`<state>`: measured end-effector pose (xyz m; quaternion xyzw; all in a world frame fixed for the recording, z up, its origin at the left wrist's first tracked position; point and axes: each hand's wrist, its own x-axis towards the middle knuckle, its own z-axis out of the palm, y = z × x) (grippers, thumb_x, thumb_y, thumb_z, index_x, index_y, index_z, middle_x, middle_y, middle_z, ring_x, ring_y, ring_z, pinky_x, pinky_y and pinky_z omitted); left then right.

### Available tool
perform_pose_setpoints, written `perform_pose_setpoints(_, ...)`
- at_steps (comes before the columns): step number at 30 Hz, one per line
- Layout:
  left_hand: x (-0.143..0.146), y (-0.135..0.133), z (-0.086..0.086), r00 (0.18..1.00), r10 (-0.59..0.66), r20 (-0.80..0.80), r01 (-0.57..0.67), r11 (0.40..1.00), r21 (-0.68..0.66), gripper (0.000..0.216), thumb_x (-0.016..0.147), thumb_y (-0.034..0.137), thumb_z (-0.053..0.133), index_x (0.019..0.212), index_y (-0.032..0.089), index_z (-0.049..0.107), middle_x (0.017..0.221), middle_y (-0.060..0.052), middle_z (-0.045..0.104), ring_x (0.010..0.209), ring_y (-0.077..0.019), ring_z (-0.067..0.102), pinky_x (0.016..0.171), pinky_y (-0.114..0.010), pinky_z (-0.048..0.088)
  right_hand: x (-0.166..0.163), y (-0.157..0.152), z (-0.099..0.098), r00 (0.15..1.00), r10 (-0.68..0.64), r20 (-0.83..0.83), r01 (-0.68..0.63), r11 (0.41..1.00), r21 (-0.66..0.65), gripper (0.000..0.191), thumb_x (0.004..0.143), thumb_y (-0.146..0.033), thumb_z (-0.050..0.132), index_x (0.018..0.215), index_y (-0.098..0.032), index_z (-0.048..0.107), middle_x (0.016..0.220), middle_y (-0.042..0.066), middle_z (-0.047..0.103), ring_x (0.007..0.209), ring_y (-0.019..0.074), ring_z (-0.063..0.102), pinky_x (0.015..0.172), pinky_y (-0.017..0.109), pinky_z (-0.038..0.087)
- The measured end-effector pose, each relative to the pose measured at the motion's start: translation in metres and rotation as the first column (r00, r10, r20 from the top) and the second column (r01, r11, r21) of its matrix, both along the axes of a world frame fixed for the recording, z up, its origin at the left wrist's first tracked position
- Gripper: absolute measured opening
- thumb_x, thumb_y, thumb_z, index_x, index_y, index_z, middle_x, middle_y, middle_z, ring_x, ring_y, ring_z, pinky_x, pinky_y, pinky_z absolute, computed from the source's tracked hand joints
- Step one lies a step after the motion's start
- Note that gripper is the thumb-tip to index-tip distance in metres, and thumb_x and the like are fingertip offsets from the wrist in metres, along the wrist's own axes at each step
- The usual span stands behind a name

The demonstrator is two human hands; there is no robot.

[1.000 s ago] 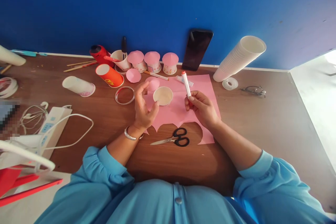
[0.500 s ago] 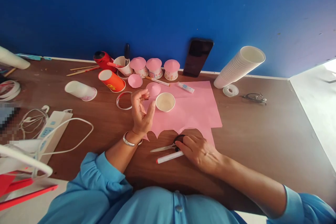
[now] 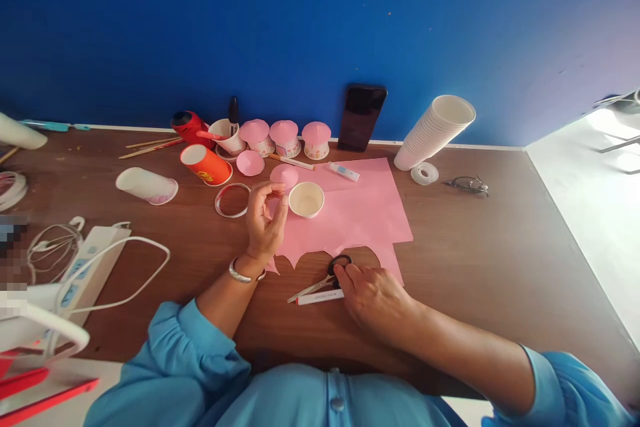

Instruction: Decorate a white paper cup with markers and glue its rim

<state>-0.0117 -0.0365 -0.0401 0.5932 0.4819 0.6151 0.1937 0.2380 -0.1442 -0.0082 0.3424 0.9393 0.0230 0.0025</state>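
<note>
Note slim white plastic marker pen [image 3: 320, 297] with red end at lower centre of frame, just below open silver-bladed scissors with black plastic handles [image 3: 313, 289]. Lying to the left of the right hand's [image 3: 380, 300] fingers, long axis roughly left-right, red end pointing left, other end under the fingertips. Right hand clearly nearer; left hand [image 3: 267, 220] well up and to the left. Right fingers bunched together, palm down, over marker end and beside scissor handles; cannot tell if clamped on marker or only resting on it. Left fingers curled, thumb and index apart with a gap between, just beside small round white paper cup [image 3: 307, 203], open mouth up, near centre; cannot tell if touching its rim. Under cup: one pink paper sheet [image 3: 350, 213], scalloped along lower edge. Counts: one marker at right hand, one pair of scissors, one white cup by left hand. Above, in a row: three pink paper cone tops [image 3: 317, 132] on three flower-patterned white paper cups [image 3: 317, 149]. Below row, two loose pink paper rounds [image 3: 250, 162]. Also one white-and-blue glue tube [image 3: 344, 171] on sheet, one leaning black phone [image 3: 363, 118], one tall stack of white cups [image 3: 430, 137] at upper right, cups in stack too many to count.
</note>
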Motion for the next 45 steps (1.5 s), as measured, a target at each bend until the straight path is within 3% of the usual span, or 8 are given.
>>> perform_pose_setpoints(11,0.000,0.002,0.000,0.999,0.031,-0.045,-0.031,1.000,-0.003,0.023,0.104,0.041,0.068,0.114,0.021,0.070,0.109,-0.007,0.071,0.100,-0.0186,0.070,0.089,-0.035,0.060,0.039,0.027,0.028,0.904,-0.303,-0.302,0.273,0.952,-0.139,0.031,0.093,-0.018,0.058,0.123,-0.018,0.066,0.104,0.007,0.081,0.072,0.0175,0.072,0.058,0.030,0.043)
perform_pose_setpoints(15,0.001,0.003,-0.001,0.998,0.015,-0.063,-0.015,1.000,0.004,0.023,0.104,0.041,0.070,0.114,0.021,0.070,0.108,-0.006,0.071,0.097,-0.0176,0.070,0.087,-0.034,0.060,0.074,0.085,0.021,0.622,-0.710,-0.330,0.731,0.678,-0.078,0.033,0.088,-0.033,0.064,0.117,-0.019,0.070,0.092,0.010,0.080,0.077,0.0274,0.073,0.063,0.033,0.040)
perform_pose_setpoints(19,0.000,0.003,0.001,0.996,0.006,-0.084,-0.002,0.999,0.043,0.016,0.104,0.034,0.068,0.115,0.021,0.069,0.109,-0.006,0.069,0.096,-0.0161,0.068,0.086,-0.031,0.060,0.084,0.139,0.002,0.435,-0.860,-0.266,0.833,0.497,-0.242,0.036,0.083,-0.034,0.067,0.114,-0.017,0.072,0.098,0.016,0.081,0.084,0.0334,0.073,0.072,0.038,0.046)
perform_pose_setpoints(26,0.001,-0.004,0.008,0.987,-0.010,-0.163,0.026,0.995,0.093,0.016,0.104,0.031,0.066,0.117,0.021,0.069,0.107,-0.005,0.068,0.092,-0.0167,0.066,0.086,-0.035,0.060,0.082,0.126,-0.003,0.411,-0.816,-0.406,0.800,0.537,-0.269,0.027,0.094,-0.037,0.057,0.113,-0.020,0.065,0.082,0.008,0.075,0.073,0.0279,0.069,0.067,0.035,0.044)
perform_pose_setpoints(32,0.003,-0.025,0.035,0.969,-0.136,-0.205,0.184,0.953,0.239,0.044,0.093,0.028,0.082,0.135,0.025,0.070,0.114,-0.006,0.069,0.080,-0.0134,0.062,0.074,-0.030,0.058,0.038,0.082,0.036,0.469,-0.612,-0.637,0.257,0.784,-0.564,0.024,0.106,-0.049,0.055,0.103,-0.026,0.060,0.080,0.001,0.069,0.066,0.0171,0.060,0.063,0.029,0.047)
perform_pose_setpoints(35,0.010,-0.036,0.054,0.874,-0.484,0.037,0.485,0.874,-0.017,0.064,0.095,0.044,0.082,0.153,0.027,0.061,0.102,-0.004,0.070,0.062,-0.0088,0.058,0.051,-0.023,0.048,0.011,0.077,0.045,0.601,-0.525,-0.602,-0.196,0.633,-0.749,0.036,0.109,-0.056,0.054,0.099,-0.022,0.064,0.079,-0.001,0.067,0.066,0.0130,0.057,0.062,0.025,0.046)
perform_pose_setpoints(38,0.014,-0.042,0.064,0.855,-0.508,0.107,0.518,0.847,-0.120,0.021,0.096,0.036,0.081,0.114,0.024,0.081,0.083,-0.002,0.074,0.056,-0.0081,0.058,0.049,-0.020,0.044,-0.001,0.079,0.036,0.602,-0.507,-0.617,-0.372,0.505,-0.779,0.047,0.105,-0.063,0.062,0.096,-0.018,0.072,0.077,0.000,0.066,0.069,0.0124,0.056,0.064,0.025,0.046)
perform_pose_setpoints(45,0.019,-0.045,0.053,0.858,-0.359,0.366,0.499,0.751,-0.433,0.034,0.091,0.050,0.086,0.104,0.019,0.082,0.073,-0.004,0.080,0.043,-0.0077,0.053,0.041,-0.021,0.045,0.000,0.078,0.013,-0.071,-0.900,-0.431,-0.579,0.389,-0.716,0.029,0.085,-0.046,0.093,0.101,-0.025,0.082,0.060,-0.008,0.059,0.049,0.0093,0.050,0.055,0.026,0.052)
